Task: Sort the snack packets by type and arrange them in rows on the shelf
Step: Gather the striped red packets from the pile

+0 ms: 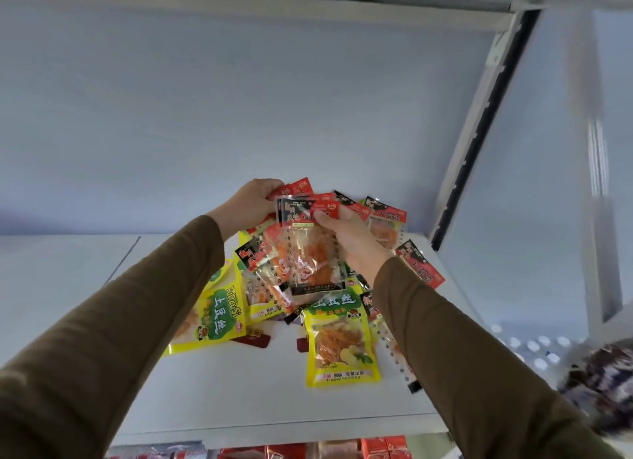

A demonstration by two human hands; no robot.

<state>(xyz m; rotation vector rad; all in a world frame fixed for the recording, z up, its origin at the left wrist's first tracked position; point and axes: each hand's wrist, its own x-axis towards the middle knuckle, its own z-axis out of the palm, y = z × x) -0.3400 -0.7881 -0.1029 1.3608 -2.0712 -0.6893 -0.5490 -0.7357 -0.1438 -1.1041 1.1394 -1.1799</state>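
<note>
A mixed heap of snack packets lies on the white shelf (222, 400). Above the heap I hold up a bunch of clear packets with red-and-black tops (305, 253). My left hand (251, 203) grips the bunch at its upper left corner. My right hand (349, 239) pinches the top edge, thumb on the front. Yellow packets with green labels lie below: one (337, 342) at the centre front, another (219, 315) at the left, partly under my left sleeve. More red-and-black packets (419, 265) lie behind my right wrist.
A grey back panel rises behind the shelf, and a white slotted upright (479, 126) stands at the right. The shelf's left half and front strip are bare white. Red packs (380, 448) show on a lower shelf. Blurred goods sit at the far right.
</note>
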